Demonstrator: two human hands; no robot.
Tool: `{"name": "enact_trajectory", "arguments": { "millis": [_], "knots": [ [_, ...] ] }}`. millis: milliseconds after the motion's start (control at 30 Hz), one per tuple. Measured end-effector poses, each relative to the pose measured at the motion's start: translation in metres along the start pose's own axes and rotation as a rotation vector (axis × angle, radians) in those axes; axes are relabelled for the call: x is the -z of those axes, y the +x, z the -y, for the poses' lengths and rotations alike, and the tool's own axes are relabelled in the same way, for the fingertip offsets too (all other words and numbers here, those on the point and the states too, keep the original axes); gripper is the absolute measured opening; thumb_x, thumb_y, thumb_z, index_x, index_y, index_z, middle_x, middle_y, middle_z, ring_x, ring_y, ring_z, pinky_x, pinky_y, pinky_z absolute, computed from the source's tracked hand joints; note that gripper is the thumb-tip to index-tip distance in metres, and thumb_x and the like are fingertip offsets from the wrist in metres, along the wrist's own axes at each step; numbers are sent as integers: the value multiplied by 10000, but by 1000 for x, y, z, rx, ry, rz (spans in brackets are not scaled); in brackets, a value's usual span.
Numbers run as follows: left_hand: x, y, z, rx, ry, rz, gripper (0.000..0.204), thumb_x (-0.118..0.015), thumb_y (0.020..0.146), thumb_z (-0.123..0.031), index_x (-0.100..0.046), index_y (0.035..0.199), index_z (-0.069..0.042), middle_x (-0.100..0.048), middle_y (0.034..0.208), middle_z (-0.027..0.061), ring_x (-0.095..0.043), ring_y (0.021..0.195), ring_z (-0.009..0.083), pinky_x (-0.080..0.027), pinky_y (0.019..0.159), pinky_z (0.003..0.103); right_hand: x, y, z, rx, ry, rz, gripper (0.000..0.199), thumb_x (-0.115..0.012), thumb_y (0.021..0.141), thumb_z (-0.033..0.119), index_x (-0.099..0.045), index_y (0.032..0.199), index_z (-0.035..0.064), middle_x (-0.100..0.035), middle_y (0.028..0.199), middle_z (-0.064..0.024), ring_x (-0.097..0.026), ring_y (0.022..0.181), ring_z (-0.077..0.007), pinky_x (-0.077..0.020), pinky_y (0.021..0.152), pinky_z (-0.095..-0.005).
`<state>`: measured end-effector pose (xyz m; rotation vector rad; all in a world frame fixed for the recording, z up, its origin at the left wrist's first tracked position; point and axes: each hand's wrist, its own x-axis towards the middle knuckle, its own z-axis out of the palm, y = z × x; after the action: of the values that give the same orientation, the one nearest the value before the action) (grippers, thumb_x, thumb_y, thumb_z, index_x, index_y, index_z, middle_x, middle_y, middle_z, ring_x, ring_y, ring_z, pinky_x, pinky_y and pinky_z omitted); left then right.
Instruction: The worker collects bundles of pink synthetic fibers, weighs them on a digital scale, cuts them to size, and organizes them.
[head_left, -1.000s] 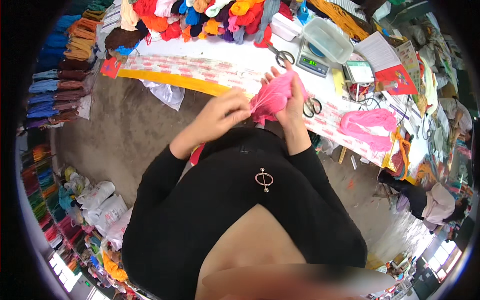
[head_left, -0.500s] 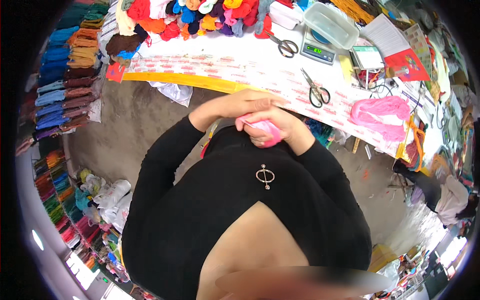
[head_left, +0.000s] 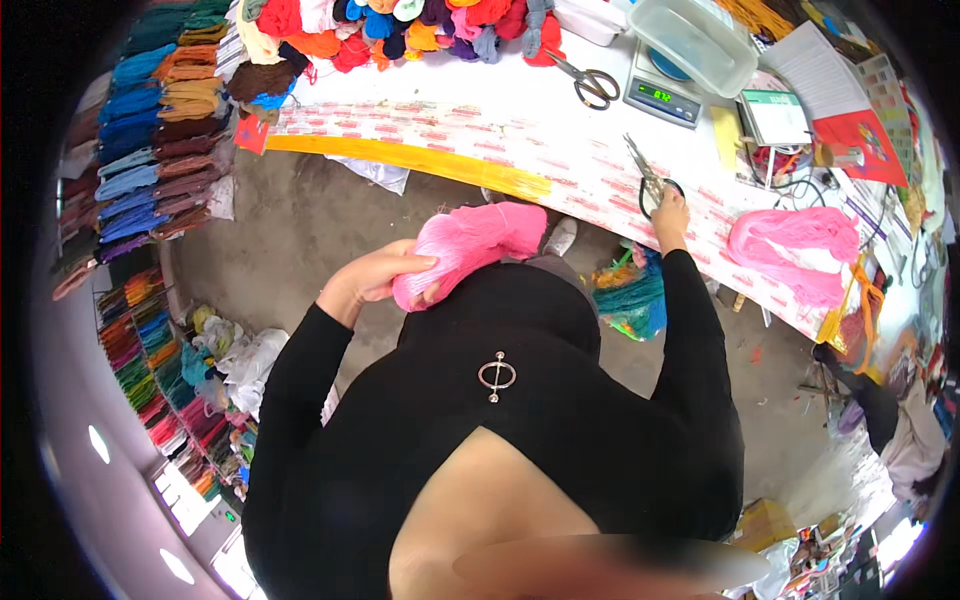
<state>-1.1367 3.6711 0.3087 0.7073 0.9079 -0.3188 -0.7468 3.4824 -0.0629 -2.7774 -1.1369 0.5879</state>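
Observation:
A bundled skein of bright pink yarn (head_left: 475,240) rests in my left hand (head_left: 375,272), whose thumb lies over its near end. The skein is held in front of my body, short of the table's edge, and its far end hangs free to the right. My right hand (head_left: 672,220) is on the table at the black handles of a pair of scissors (head_left: 641,163), fingers curled round them. The blades point away from me. To the right, a second pink yarn skein (head_left: 745,240) lies spread in a loop on the table.
Another pair of scissors (head_left: 596,90) lies farther back, beside a digital scale (head_left: 662,103) with a clear plastic tub (head_left: 695,45) on it. Colourful yarn balls (head_left: 400,25) are heaped along the back. Yarn hanks (head_left: 125,130) hang at the left. The table has a yellow front edge (head_left: 420,157).
My hands, together round the pink skein before, have parted. The left has moved left with the skein, now longer and fuller in view; the right has reached out to the scissors.

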Motion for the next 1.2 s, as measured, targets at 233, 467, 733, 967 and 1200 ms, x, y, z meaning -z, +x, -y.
{"name": "enact_trajectory", "arguments": {
  "millis": [233,467,733,967,1200],
  "knots": [
    [25,-3,-15,-140,-167,-323,274,-538,875,-282,-541,918,-12,-563,639,55,-532,496,116,-431,456,231,14,16,7,161,80,106,671,-523,755,100,-257,1365,184,-502,1076,-191,-544,944,-390,-450,775,-481],
    [67,21,-50,-185,80,-446,270,-514,838,-268,-577,862,-6,-568,621,33,-497,454,93,-391,420,219,74,-66,103,80,1228,380,399,-596,808,195,-447,1138,29,-532,629,-58,-531,482,-174,-426,448,-297],
    [65,29,-80,-435,700,-743,365,-491,816,-294,-595,838,55,-608,717,88,-554,605,156,-448,563,320,179,-139,233,328,1319,1579,250,-446,843,140,-472,1050,3,-611,778,-122,-632,668,-176,-496,551,-228],
    [-7,15,-73,-254,1521,-820,425,-469,760,-360,-584,749,49,-575,715,264,-579,715,409,-449,648,473,155,-135,289,629,1401,1215,176,-483,806,157,-486,931,34,-533,713,-36,-522,629,-98,-413,559,-227],
    [2,7,-51,-230,1362,-764,398,-461,779,-376,-600,796,-3,-590,721,229,-593,723,382,-465,659,448,169,-157,285,494,1494,1269,120,-471,810,130,-470,870,26,-470,641,-19,-444,486,-97,-382,467,-230]
  ]
}}
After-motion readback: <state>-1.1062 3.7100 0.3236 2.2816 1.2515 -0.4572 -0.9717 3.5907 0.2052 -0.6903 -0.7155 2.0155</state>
